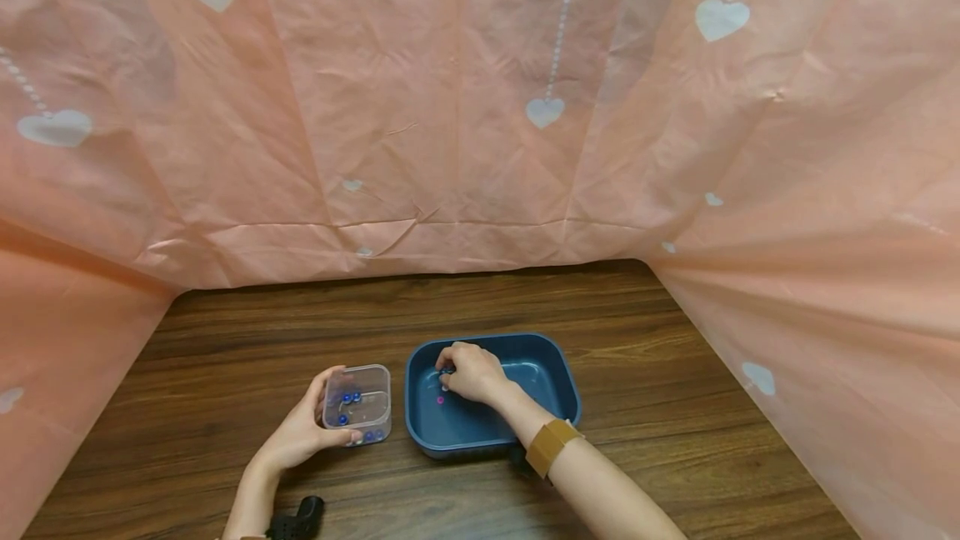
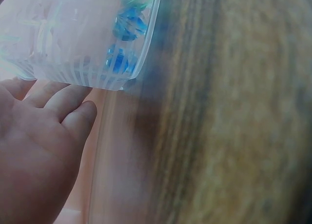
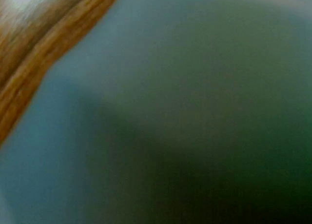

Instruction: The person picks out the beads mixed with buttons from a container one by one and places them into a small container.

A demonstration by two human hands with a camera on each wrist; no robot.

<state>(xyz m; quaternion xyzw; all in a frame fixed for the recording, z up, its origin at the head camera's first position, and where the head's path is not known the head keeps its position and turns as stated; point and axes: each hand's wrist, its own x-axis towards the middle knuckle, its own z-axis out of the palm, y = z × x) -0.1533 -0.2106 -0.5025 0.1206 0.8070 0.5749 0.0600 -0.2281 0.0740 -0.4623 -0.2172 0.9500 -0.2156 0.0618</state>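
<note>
My left hand [image 1: 297, 432] grips a clear plastic box [image 1: 375, 383] by its near and far sides, thumb at the near side. Several blue beads [image 1: 342, 419] lie in the box; blue beads [image 2: 130, 25] also show through its wall in the left wrist view. Over to the right, my right hand [image 1: 474, 372] reaches down inside a blue tray [image 1: 564, 373], fingers bent toward the tray floor. Small beads [image 1: 446, 372] show at its fingertips; I cannot tell whether they are pinched. A pink bead [image 1: 440, 400] lies just below the fingertips.
Both containers stand on a dark wood-grain table [image 1: 637, 407], the box close to the tray's left side. A pink curtain [image 1: 450, 148] with white hearts surrounds the back and sides. A black device [image 1: 298, 519] sits by the left wrist. Mostly blurred blue tray fills the right wrist view.
</note>
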